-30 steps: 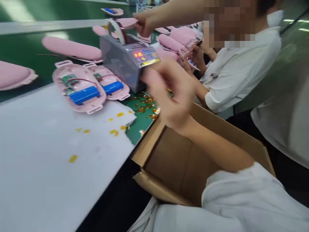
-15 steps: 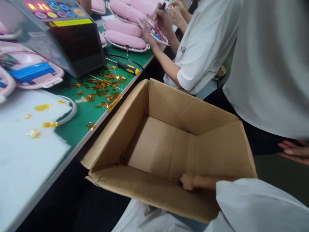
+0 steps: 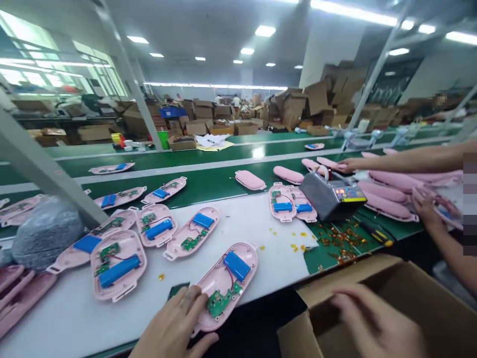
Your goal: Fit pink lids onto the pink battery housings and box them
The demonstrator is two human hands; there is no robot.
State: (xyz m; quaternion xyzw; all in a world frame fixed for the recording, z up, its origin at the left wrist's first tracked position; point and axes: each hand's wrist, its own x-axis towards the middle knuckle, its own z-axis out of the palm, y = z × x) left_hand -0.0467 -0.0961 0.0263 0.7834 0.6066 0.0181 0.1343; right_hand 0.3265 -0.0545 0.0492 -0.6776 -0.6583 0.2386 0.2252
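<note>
My left hand (image 3: 175, 328) is at the near edge of the white mat (image 3: 242, 219). Its fingers and thumb close on the near end of an open pink shell (image 3: 244, 283) that holds a blue battery and a green circuit board. My right hand (image 3: 372, 318) hovers over the open cardboard box (image 3: 439, 298) beside the bench. It is blurred, its fingers stretch out, and nothing shows in it.
Several more open pink shells (image 3: 158, 226) lie on the mat and the green belt (image 3: 208, 181). A grey tape dispenser (image 3: 331, 196), gold tape scraps (image 3: 335, 238) and a screwdriver (image 3: 376, 233) sit at right. A co-worker's hands (image 3: 425, 209) work there. A grey bag (image 3: 44, 228) lies at left.
The view has swung up from the box to the bench. My right hand has risen from inside the box to above its rim. My left hand now shows on the pink shell.
</note>
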